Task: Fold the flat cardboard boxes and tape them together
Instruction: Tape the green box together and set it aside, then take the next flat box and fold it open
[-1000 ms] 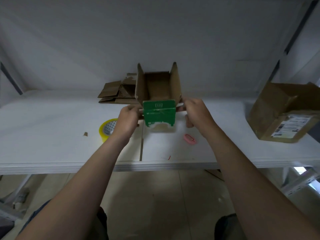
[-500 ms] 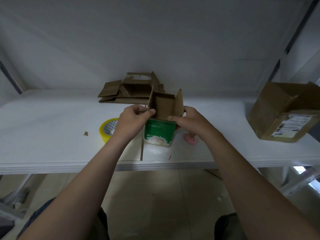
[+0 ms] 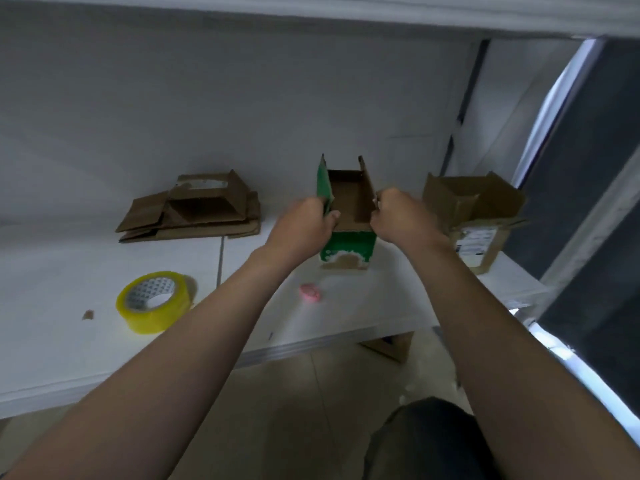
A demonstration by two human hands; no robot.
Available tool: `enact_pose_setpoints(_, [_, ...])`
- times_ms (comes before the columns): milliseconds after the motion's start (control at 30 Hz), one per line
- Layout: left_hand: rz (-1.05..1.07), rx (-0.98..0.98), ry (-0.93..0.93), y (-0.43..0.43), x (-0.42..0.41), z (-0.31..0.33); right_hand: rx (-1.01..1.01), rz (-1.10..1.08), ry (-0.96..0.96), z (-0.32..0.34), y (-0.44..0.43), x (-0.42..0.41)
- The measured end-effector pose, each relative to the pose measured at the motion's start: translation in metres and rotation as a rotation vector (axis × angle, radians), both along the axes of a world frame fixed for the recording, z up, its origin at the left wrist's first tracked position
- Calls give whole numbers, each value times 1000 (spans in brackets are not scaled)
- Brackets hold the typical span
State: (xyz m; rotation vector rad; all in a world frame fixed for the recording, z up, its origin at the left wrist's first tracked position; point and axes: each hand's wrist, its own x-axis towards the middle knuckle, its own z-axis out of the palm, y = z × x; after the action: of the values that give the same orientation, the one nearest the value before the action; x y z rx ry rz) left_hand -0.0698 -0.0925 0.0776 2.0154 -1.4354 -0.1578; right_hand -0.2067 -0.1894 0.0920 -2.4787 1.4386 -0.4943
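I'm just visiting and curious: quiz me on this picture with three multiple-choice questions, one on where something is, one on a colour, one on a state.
1. Where is the yellow tape roll? A on the floor; B on the white table, left of the left arm; C atop a shelf.
2. What colour is the held box outside? A green; B blue; C red.
3. How are its top flaps? A taped shut; B torn off; C standing open.
Answers: 1 B, it lies on the tabletop beside that forearm. 2 A, its front face is green. 3 C, the left hand and right hand grip upright flaps, and the brown inside shows.
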Motion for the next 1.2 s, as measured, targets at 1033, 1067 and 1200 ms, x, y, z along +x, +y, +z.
enact_pose_setpoints(1033, [36, 227, -441, 5, 41, 16, -74, 26, 146, 43, 10, -10])
enact_pose_setpoints(1067, [63, 243, -450, 17, 51, 18, -70, 67, 127, 44, 19, 2])
enact_pose_setpoints(1200, [154, 289, -486, 61, 90, 21, -105, 194, 97, 43, 46, 53])
